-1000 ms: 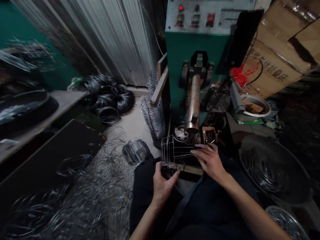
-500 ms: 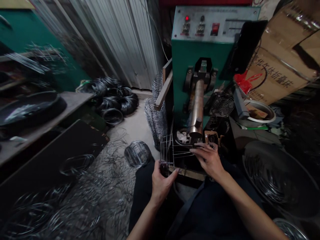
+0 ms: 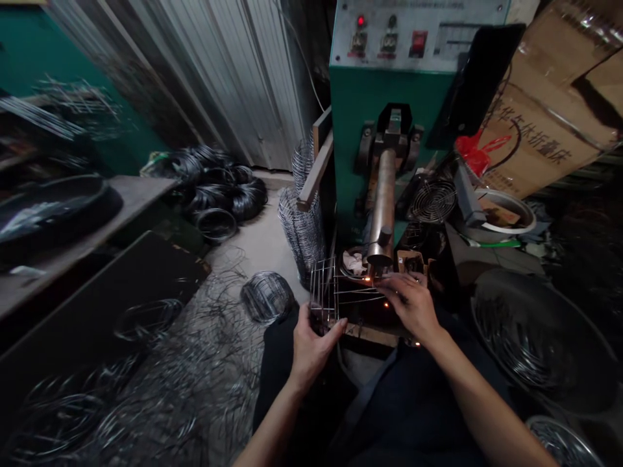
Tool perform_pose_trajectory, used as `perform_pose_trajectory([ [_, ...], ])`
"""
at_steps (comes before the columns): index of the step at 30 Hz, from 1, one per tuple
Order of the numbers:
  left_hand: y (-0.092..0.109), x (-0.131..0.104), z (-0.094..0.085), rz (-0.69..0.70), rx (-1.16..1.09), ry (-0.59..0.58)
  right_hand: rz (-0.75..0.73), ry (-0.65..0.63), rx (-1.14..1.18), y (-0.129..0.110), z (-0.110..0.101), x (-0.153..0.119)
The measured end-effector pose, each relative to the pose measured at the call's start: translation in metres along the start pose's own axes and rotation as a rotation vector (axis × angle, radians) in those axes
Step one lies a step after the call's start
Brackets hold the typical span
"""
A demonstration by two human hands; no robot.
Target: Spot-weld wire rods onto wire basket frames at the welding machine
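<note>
My left hand grips the lower edge of a wire grid, thumb stretched along its near side. From the grid, thin wires run right towards my right hand, whose fingers are pinched around the wire ends just under the machine's tip. Exactly what lies inside that pinch is partly hidden. Above it, the thick metal arm of a green spot welder points down at me. Orange sparks glow at the tip and below the right hand.
Rolls of wire mesh stand left of the welder. A round wire bundle and scattered wire offcuts lie on the floor. Black wire coils are heaped behind. At right are a big dark pan and a cardboard box.
Sparks have appeared at the welder's tip and beneath my right hand. Both hands keep nearly the same place on the wire grid, while the view has shifted slightly.
</note>
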State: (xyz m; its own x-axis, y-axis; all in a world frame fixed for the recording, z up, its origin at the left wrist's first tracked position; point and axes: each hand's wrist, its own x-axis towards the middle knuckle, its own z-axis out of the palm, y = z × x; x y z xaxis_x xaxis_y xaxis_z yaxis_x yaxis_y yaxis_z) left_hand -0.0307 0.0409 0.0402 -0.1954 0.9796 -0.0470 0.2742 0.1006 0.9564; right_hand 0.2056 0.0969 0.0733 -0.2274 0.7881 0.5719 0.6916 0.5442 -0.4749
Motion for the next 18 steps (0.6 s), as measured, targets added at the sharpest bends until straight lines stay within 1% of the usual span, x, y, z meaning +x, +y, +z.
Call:
perform_pose_trajectory([
  [4,0.003,0.013,-0.005,0.014,0.05,-0.004,0.002,-0.002,0.006,0.002,-0.002,0.003],
  [7,0.005,0.024,-0.004,0.037,0.04,0.0,-0.003,0.03,-0.009,0.006,0.001,0.008],
  [11,0.004,0.036,-0.002,0.078,0.027,-0.024,-0.023,0.055,-0.039,0.012,0.006,0.012],
  [15,-0.002,0.038,-0.003,0.066,0.039,-0.051,-0.016,0.06,-0.03,0.011,0.009,0.015],
  [18,-0.013,0.032,-0.005,0.08,0.068,-0.015,-0.013,0.055,-0.038,0.011,0.002,0.012],
])
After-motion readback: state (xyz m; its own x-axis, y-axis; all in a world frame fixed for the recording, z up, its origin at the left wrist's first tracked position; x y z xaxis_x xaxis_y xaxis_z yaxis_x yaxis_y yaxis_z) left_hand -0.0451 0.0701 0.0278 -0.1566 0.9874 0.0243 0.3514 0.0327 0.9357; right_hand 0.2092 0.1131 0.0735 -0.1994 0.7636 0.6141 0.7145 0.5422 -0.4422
